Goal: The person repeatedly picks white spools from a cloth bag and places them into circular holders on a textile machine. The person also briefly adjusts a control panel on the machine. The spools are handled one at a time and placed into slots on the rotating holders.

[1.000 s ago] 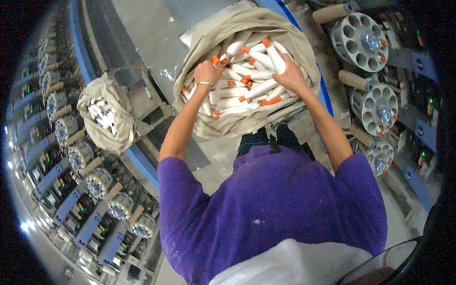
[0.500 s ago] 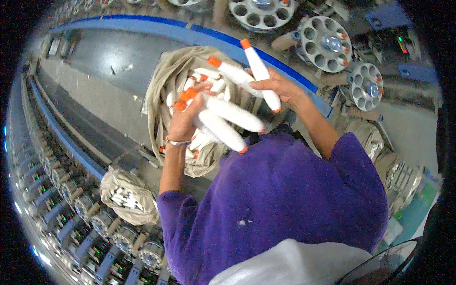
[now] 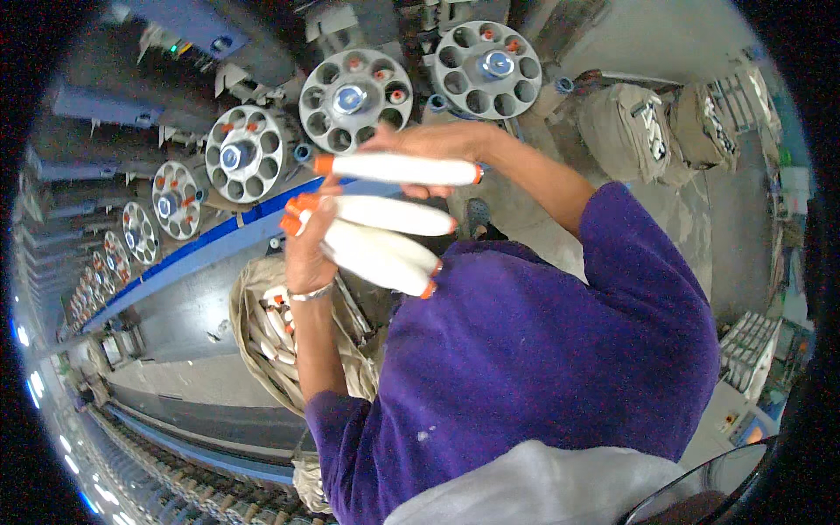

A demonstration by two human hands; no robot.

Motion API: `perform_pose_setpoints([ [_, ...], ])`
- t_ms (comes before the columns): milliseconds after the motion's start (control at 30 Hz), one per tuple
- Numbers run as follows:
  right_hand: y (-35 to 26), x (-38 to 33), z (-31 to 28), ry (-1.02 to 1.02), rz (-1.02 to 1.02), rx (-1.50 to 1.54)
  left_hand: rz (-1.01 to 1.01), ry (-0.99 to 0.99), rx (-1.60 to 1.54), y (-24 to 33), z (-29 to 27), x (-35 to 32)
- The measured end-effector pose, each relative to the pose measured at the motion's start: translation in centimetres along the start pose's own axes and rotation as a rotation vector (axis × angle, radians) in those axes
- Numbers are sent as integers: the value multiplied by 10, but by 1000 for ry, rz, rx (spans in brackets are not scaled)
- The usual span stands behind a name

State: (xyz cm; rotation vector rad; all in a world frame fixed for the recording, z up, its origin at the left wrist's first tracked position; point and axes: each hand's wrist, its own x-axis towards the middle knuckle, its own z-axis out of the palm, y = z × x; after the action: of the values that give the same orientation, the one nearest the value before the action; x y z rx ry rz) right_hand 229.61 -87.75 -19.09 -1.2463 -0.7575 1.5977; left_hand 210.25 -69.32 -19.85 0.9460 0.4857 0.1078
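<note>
Both hands are loaded, the left hand (image 3: 308, 254) gripping three white bobbins (image 3: 376, 241) and the right hand (image 3: 429, 144) closed on one bobbin (image 3: 398, 168), raised near the disc (image 3: 354, 89), whose holes look mostly empty, while the sack (image 3: 262, 341) holds more.

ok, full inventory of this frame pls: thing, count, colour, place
yarn bobbins: four, white with orange ends, held in the hands
round holed discs: at least six, grey with blue hubs, row along the machine at top
cloth sack: one, beige, open below the hands, more bobbins inside
other sacks: two, beige, floor at upper right
blue rail: one, under the discs
left hand: grips three bobbins, bracelet on wrist
right hand: grips the top bobbin
</note>
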Motion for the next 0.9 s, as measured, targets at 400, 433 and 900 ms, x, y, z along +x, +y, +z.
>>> perform_pose_setpoints([
  [400,107,-169,-117,522,-280,566,13,-87,-274,-52,111,83],
  [433,115,-174,-122,442,-559,621,6,-106,-281,-56,117,86],
  [900,156,-183,-134,730,-895,1110,13,-132,-146,-81,170,128],
])
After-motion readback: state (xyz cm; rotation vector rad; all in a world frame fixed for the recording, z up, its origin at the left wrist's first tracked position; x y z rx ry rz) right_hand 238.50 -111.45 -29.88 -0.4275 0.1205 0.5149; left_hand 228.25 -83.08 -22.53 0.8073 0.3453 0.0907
